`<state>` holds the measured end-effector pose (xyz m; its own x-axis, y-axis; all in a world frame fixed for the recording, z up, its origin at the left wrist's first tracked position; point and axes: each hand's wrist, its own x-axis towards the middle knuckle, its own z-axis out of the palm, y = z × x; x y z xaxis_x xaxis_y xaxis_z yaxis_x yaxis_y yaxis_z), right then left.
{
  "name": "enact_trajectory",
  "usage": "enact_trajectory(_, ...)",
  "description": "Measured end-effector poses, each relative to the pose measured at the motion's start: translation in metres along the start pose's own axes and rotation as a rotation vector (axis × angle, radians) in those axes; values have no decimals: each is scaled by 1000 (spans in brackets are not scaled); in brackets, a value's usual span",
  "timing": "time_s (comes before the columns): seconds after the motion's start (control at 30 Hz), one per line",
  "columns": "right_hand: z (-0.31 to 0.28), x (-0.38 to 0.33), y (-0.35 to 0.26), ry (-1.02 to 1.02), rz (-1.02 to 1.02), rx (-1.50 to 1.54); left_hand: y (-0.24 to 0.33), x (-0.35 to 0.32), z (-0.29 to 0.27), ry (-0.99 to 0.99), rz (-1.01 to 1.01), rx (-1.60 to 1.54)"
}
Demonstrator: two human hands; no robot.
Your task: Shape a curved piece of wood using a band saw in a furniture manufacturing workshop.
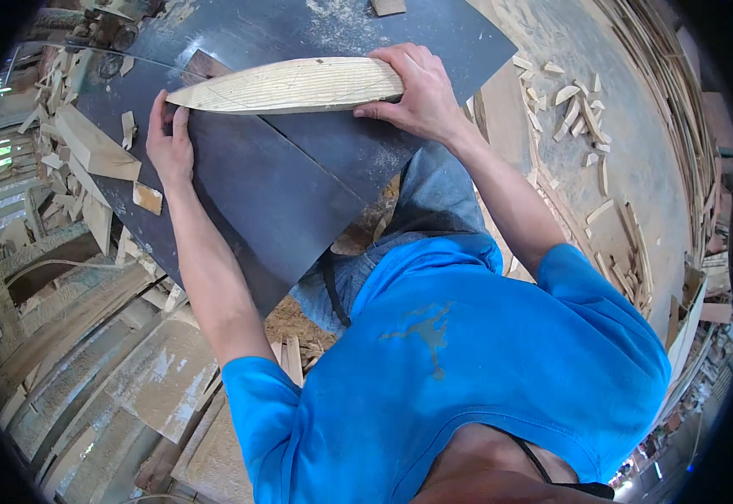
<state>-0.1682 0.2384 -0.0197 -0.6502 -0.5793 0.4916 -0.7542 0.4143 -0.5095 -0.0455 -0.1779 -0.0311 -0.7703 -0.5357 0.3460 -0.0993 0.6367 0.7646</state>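
Note:
A long, pale wooden piece (291,86) with straight grain, one curved edge and a pointed left end is held level over a dark, flat metal table (249,193). My left hand (170,144) pinches the pointed tip between thumb and fingers. Around the broad right end, my right hand (418,91) is closed, with its thumb on the near side and its fingers over the far side. Beneath the piece, a narrow slot (316,160) runs across the tabletop. A brown inset (205,65) shows just behind the wood near its left end.
Wood offcuts (98,144) lie along the table's left edge. A small wooden block (388,7) sits at the far edge. Scraps (581,118) litter the floor at right, near stacked long strips (677,101). Dusty curved timbers (73,353) fill the lower left.

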Motion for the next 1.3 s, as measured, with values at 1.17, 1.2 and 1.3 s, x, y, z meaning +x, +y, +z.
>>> enact_trajectory(1.17, -6, 4, -1, -43, 35, -16, 4, 3, -1, 15, -32, -62)
enact_trajectory(1.2, -7, 3, -1, -47, 30, -5, 3, 3, -2, 48, 33, -56)
enact_trajectory(1.3, -8, 4, -2, -40, 31, 10, 3, 2, -2, 42, 32, -54)
